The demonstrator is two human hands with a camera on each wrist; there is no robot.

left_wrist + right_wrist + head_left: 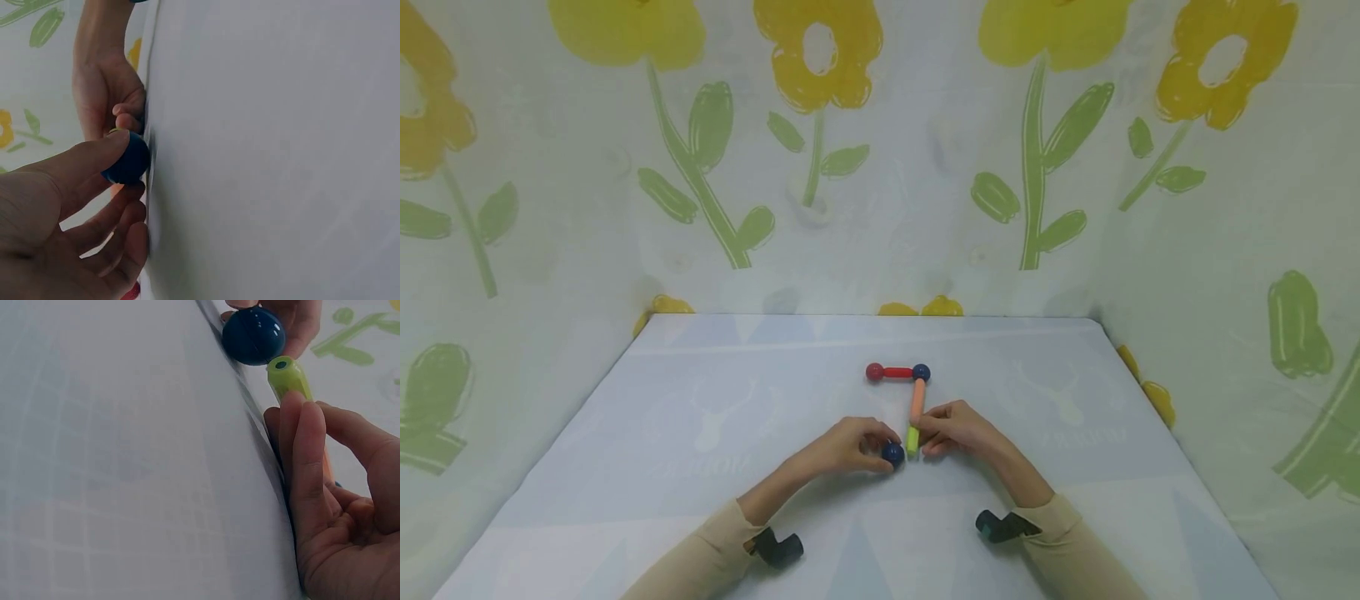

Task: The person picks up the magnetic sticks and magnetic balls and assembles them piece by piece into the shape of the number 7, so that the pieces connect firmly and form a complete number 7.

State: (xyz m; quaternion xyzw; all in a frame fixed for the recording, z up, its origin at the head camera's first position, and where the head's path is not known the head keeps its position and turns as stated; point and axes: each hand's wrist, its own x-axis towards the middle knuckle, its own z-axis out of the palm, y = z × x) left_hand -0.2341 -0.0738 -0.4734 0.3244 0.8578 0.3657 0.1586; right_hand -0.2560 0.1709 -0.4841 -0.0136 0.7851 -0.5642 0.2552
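In the head view, a red ball (875, 372), a red rod (898, 372) and a dark blue ball (921, 372) lie in a row. From that blue ball an orange rod (917, 398) runs toward the person, followed by a yellow-green rod (912, 442). My right hand (958, 429) pinches the yellow-green rod near where it meets the orange one. A second blue ball (892, 453) sits between the thumb and fingers of my left hand (846, 448). In the right wrist view, this blue ball (254, 336) is close beside the yellow-green rod's end (286, 370); contact is unclear.
A pale printed cloth covers the table (647, 433). Behind it and at both sides hangs a white curtain (895, 225) with yellow flowers. Dark wrist cameras (778, 548) stick out from the beige sleeves (707, 546).
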